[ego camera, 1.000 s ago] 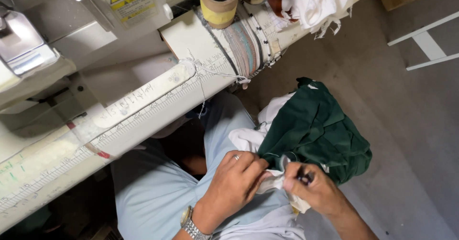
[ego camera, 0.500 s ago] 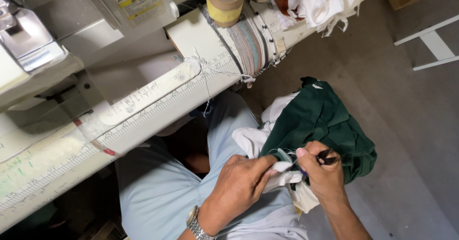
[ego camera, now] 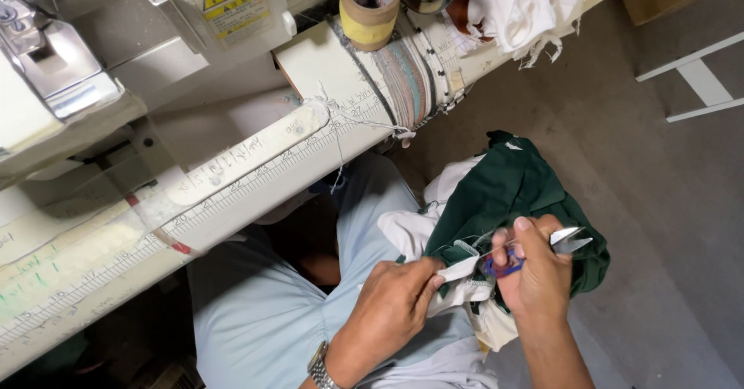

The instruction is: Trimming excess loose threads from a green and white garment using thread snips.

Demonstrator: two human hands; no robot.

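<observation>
A dark green garment (ego camera: 511,195) with white fabric (ego camera: 411,226) bunched under it lies on my lap. My left hand (ego camera: 391,311), with a wristwatch, pinches a white strip at the garment's edge. My right hand (ego camera: 539,269) is closed around small thread snips (ego camera: 558,243) with a blue-and-red grip; the metal blades point right, away from the strip. A thin thread runs from the strip toward the snips.
A white sewing table (ego camera: 256,180) with taped measuring rulers runs along the upper left, with a sewing machine (ego camera: 46,71) on it. A tape roll (ego camera: 370,1) and a pile of white cloth (ego camera: 527,5) sit at its right end. Grey floor lies to the right.
My right hand has lifted from the white strip and swung up and to the right with the snips. My left hand has stayed on the fabric.
</observation>
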